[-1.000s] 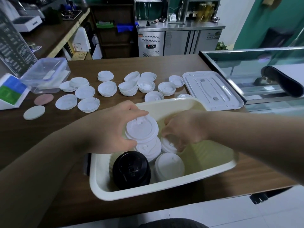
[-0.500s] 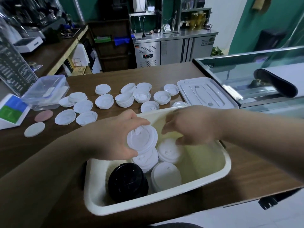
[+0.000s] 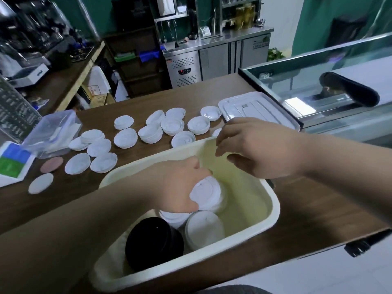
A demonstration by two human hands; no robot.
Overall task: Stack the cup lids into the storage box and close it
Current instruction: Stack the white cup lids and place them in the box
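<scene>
1. A stack of white lids (image 3: 209,196) is gripped by the left hand (image 3: 180,187) inside the cream box (image 3: 273,200).
2. A black lid stack (image 3: 152,240) and another white stack (image 3: 203,230) are kept at the box's near end.
3. The right hand (image 3: 254,149) is held loosely curled and empty above the far rim.
4. The box cover (image 3: 254,111) is laid on the counter beside loose lids (image 3: 125,137).

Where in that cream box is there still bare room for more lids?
The storage box has bare floor in its far-right half, between the white lid stack gripped by the left hand and the right wall. Bare counter lies right of it. Crowded: the near-left end with black lids, and behind, loose lids.
</scene>
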